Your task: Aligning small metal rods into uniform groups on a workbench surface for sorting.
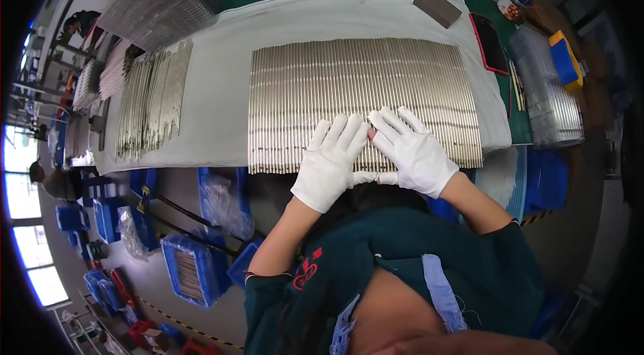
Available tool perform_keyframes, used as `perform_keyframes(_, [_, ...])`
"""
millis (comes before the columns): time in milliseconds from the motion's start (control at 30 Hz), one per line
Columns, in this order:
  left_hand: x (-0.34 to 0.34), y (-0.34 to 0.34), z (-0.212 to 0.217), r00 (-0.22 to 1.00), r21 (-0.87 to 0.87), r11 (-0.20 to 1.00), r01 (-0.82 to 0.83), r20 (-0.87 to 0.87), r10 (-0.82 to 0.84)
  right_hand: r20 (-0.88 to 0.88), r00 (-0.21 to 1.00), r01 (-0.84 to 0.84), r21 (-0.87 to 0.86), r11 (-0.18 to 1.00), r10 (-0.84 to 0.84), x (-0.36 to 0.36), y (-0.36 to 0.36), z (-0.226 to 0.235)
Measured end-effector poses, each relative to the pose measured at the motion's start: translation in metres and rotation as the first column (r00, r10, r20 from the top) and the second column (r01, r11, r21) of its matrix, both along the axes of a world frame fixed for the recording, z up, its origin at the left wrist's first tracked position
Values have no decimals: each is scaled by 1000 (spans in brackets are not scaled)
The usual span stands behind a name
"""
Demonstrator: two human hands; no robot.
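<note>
A wide row of thin, shiny metal rods (349, 77) lies side by side on a white cloth (218, 103). Both of my hands wear white gloves and rest on the near part of this row. My left hand (327, 160) has its fingers stretched away from me over the rods. Beside it, my right hand (414, 155) lies the same way, with one bare fingertip showing through the glove. The two thumbs point toward each other at the near edge of the rods. Neither hand grips a rod.
More rods (155, 100) lie in a looser group on the left. Clear plastic trays (157, 3) are stacked behind them. A dark block (437, 8), a red-edged phone (488, 43) and a blue-yellow tape roll (566, 61) are at the right. Blue bins (194, 268) stand on the floor.
</note>
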State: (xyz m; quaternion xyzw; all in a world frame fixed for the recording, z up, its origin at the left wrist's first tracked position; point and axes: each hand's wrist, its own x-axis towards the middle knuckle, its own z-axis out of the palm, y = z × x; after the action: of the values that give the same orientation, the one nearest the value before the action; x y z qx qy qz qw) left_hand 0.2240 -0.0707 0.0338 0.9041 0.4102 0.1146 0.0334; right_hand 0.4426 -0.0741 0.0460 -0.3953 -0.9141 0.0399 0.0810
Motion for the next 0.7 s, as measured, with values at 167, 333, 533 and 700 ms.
perform_keyframes(167, [-4,-8,-2,1000,39,999,-22,8,21,20,1000,-10,-11,1000,10,-4,-2,4])
perform_keyframes(333, [-36,-19,2,987,32,991,-133,100,129,-21,999,-33,-103,994,31,6,-3,10])
perform_keyframes(533, [-87,-22,0,945,158,932,-327,59,322,-63,991,118,50,992,-114,39,38,-7])
perform_keyframes(700, [-100,-29,-12,931,158,918,-363,15,365,18,990,141,22,990,-141,27,44,-5])
